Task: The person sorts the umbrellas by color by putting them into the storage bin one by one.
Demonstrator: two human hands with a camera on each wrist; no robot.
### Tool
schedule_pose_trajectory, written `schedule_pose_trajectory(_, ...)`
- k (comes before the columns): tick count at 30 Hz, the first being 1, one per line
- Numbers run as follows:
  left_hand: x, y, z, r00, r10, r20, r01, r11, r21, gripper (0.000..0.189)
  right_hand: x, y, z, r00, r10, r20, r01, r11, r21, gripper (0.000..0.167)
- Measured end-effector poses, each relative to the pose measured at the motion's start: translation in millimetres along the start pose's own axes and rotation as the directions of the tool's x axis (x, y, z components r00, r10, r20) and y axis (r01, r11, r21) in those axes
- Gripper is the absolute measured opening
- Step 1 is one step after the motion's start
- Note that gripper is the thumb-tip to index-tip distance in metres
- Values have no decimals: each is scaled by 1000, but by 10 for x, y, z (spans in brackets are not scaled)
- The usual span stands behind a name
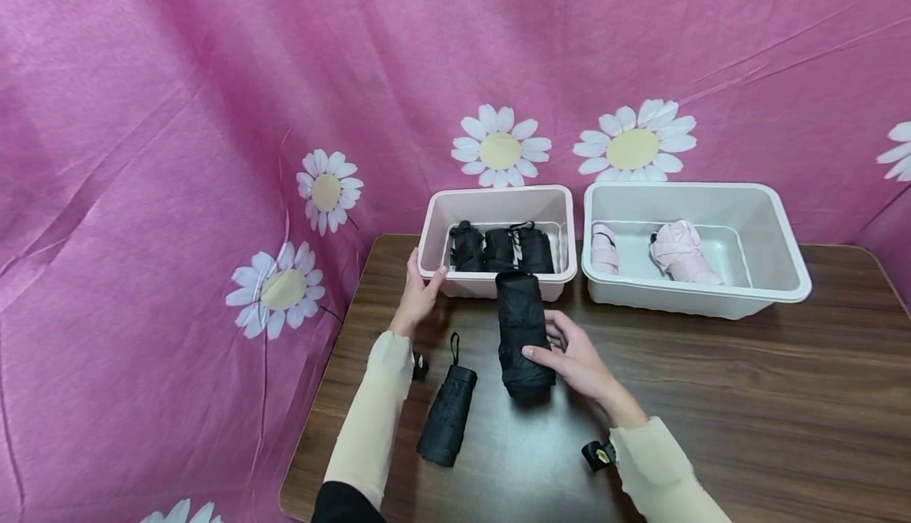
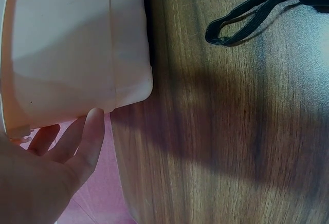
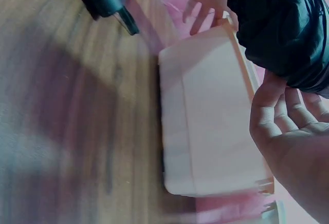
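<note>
My right hand (image 1: 580, 361) holds a folded black umbrella (image 1: 523, 333), thumb across its near side, in front of the smaller bin (image 1: 498, 286). In the right wrist view that black umbrella (image 3: 282, 29) lies against the fingers. My left hand (image 1: 417, 297) rests on the bin's left front corner, thumb at the front. Its fingers (image 2: 92, 136) lie fairly straight along the bin's side in the left wrist view. Three black umbrellas (image 1: 535, 250) lie side by side inside this bin. Another folded black umbrella (image 1: 448, 416), with a wrist loop, lies on the table between my forearms.
To the right stands a larger pale bin (image 1: 697, 297) with two pink folded umbrellas (image 1: 683, 250) in it. Both bins are at the back of the wooden table (image 1: 783, 396). A pink cloth with daisies (image 1: 398, 48) hangs behind and to the left.
</note>
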State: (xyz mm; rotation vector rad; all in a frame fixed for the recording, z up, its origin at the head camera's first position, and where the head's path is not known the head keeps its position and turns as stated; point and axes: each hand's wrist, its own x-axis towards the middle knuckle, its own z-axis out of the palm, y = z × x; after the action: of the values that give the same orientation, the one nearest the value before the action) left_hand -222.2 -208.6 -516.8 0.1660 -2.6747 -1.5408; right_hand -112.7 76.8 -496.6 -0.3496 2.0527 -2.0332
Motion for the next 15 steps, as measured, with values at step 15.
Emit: schedule_pose_trajectory(15,-6,18,-11,1000,-3,7,3,1000,1,77,218,-247,-238,997,-45,-62,40,997,-69,51)
